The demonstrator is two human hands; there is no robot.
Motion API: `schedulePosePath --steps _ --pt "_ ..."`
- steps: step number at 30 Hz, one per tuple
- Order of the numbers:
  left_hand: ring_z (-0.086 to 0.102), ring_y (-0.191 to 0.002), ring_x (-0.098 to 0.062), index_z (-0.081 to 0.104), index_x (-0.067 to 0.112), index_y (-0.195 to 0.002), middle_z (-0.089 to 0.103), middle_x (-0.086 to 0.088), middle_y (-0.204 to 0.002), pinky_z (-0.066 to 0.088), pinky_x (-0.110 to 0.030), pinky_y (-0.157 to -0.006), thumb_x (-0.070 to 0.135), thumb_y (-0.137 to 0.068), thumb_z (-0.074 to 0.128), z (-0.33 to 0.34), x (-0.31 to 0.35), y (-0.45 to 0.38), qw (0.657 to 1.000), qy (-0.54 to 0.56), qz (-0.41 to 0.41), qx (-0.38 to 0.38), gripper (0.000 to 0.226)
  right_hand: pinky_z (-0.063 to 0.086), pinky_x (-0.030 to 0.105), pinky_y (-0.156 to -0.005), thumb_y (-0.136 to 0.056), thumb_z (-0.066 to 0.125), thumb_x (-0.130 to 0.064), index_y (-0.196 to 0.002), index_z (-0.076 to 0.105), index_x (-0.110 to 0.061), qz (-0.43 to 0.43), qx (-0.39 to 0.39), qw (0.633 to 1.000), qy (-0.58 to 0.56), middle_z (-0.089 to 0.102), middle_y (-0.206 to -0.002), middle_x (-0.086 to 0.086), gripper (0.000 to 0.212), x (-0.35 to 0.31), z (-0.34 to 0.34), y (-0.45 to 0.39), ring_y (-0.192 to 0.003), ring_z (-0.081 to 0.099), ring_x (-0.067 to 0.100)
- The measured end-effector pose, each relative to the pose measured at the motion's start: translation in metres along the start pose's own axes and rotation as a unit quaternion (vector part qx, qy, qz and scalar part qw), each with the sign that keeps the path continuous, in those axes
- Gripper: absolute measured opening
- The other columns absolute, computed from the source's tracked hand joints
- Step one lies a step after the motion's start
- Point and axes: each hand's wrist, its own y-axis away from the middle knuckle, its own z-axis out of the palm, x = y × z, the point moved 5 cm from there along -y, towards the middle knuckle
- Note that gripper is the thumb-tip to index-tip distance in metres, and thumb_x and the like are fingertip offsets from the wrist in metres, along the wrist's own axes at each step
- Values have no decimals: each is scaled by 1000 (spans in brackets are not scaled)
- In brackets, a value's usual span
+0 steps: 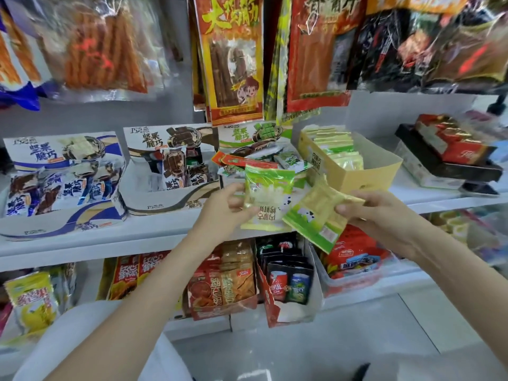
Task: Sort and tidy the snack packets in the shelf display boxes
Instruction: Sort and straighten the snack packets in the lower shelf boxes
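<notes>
My left hand [225, 207] grips a green and white snack packet [265, 188], held upright in front of the middle shelf. My right hand [376, 213] pinches the corner of a yellow-green packet [316, 213] that tilts down to the left and overlaps the first one. Behind them stands a yellow display box [365, 177] with a row of similar green packets [338, 149] on edge. To its left a green-printed display box [242, 136] holds mixed packets, some red and green [247, 160].
Two more display boxes, blue [55, 224] and brown [165, 202], sit on the shelf [137, 243] at left. Dark red boxes [450, 149] lie at right. Hanging snack bags [233, 59] dangle above. A lower shelf carries red cartons [220, 298] and a clear tub [357, 281].
</notes>
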Motion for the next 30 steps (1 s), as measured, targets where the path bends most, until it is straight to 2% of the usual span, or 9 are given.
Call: schedulePosePath --steps 3,7,12,15,19,23,25,27,30 --pt "61 -78 -8 49 22 -110 63 7 -82 47 -22 -74 14 -84 66 15 4 1 998 19 -7 -52 33 54 17 -62 -65 62 -5 -93 62 -9 -20 9 1000 -15 72 -78 4 29 -6 -4 4 -72 68 13" --pt "61 -70 -1 53 26 -106 65 6 -82 48 -13 -64 14 -90 56 39 15 1 987 101 -24 -123 20 56 24 -65 -73 64 5 -100 57 -23 -55 29 996 63 66 -79 8 39 -10 -11 5 -70 65 18" --pt "62 -93 -15 58 31 -106 61 3 -115 53 -21 -74 29 -94 46 73 27 2 955 206 -55 -205 17 52 18 -62 -78 65 6 -108 54 -18 -113 87 986 86 66 -76 1 41 -11 -13 2 -66 65 7" --pt "60 -106 -14 51 38 -107 56 2 -123 54 -24 -82 23 -83 64 80 33 -1 972 147 -5 -181 30 53 22 -67 -78 66 3 -110 53 -18 -127 100 982 97 65 -85 3 41 -10 -14 2 -73 63 10" --pt "64 -84 -8 47 31 -118 61 4 -114 55 -21 -66 18 -82 67 76 38 -9 983 117 15 -139 43 51 27 -68 -78 70 -15 -110 49 -25 -159 185 947 210 56 -97 -5 40 -16 -28 3 -81 57 15" --pt "62 -83 -9 49 30 -113 62 3 -110 51 -19 -59 19 -82 67 75 42 -12 984 75 45 -152 37 54 26 -76 -72 70 -31 -118 47 -26 -122 123 971 164 57 -116 -4 52 -15 -31 10 -97 62 14" --pt "59 -84 -6 50 30 -111 62 6 -107 48 -17 -55 20 -81 68 76 43 -10 985 46 61 -157 36 55 27 -76 -71 68 -28 -119 50 -18 -115 78 981 136 61 -114 -2 52 -15 -32 14 -92 65 13" --pt "57 -80 -1 54 27 -104 62 10 -102 44 -14 -51 21 -80 69 77 44 -10 986 35 64 -148 29 53 23 -66 -78 66 -15 -109 58 -8 -125 57 980 145 66 -101 3 33 -15 -32 17 -80 64 12" --pt "60 -84 -5 59 23 -95 57 18 -105 46 -16 -53 19 -80 69 79 42 -9 985 64 34 -153 18 53 21 -59 -82 63 -6 -94 63 -3 -105 96 978 150 66 -86 9 13 -8 -38 17 -76 62 19"
